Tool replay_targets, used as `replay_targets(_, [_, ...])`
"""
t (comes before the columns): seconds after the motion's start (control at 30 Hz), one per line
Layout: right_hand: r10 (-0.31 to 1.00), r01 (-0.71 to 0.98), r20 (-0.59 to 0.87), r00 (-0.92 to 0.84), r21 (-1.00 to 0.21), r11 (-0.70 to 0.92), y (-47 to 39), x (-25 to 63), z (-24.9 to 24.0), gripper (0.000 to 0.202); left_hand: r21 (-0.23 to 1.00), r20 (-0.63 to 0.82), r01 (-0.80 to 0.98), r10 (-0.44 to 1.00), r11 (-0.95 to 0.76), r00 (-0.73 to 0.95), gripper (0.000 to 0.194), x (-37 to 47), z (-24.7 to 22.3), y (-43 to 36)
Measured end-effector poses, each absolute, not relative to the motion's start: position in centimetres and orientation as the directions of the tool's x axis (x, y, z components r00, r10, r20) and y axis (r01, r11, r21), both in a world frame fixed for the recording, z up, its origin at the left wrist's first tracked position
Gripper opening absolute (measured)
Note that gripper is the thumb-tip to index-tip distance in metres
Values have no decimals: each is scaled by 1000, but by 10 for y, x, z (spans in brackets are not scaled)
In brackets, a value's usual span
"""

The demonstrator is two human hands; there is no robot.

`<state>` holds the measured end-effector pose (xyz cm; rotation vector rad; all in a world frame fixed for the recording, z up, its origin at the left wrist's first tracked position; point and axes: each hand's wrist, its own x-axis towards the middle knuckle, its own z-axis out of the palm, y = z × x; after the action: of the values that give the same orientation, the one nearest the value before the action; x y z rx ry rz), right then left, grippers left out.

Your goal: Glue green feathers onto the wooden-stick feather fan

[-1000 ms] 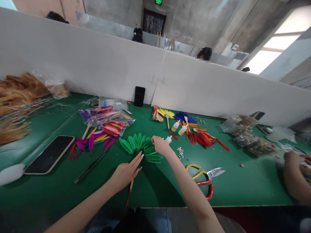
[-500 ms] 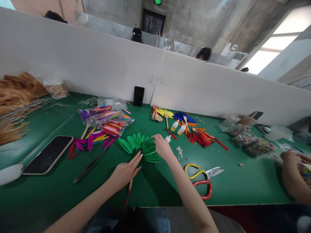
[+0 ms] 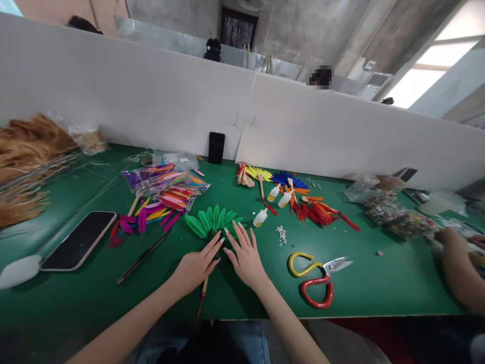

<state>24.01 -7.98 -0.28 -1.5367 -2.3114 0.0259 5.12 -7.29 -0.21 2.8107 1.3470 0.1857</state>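
Note:
A green feather fan [image 3: 212, 220] lies spread on the green table in front of me, its wooden handle [image 3: 205, 287] with a red tassel pointing toward me. My left hand [image 3: 196, 269] rests over the base of the feathers and the top of the handle, fingers stretched out. My right hand [image 3: 244, 255] lies flat on the fan's right-hand feathers, its fingers spread and partly covering them. Just beyond my right hand stands a small white glue bottle [image 3: 260, 218]. White beads [image 3: 281, 235] lie loose to its right.
Scissors [image 3: 322, 279] with one yellow and one red handle lie at right. Tweezers [image 3: 142, 258] and a phone [image 3: 79, 241] are at left. Bagged colored feathers [image 3: 166, 184], a yellow fan [image 3: 261, 174] and a blue fan [image 3: 290, 181] lie behind. Another person's hand [image 3: 450, 242] is far right.
My right hand has moved down and toward me, from the fan's upper right edge onto its right-hand feathers, uncovering the near glue bottle. My left hand stays almost in place.

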Motion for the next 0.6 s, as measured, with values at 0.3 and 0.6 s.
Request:
replay_targets(0.3, [898, 902, 330, -290, -219, 371, -95, 229, 8, 49, 470, 346, 761, 887, -447, 306, 46, 34, -2, -74])
replay_targets(0.6, [901, 886, 311, -304, -256, 387, -92, 196, -2, 50, 602, 299, 747, 947, -282, 116, 39, 13, -5, -76])
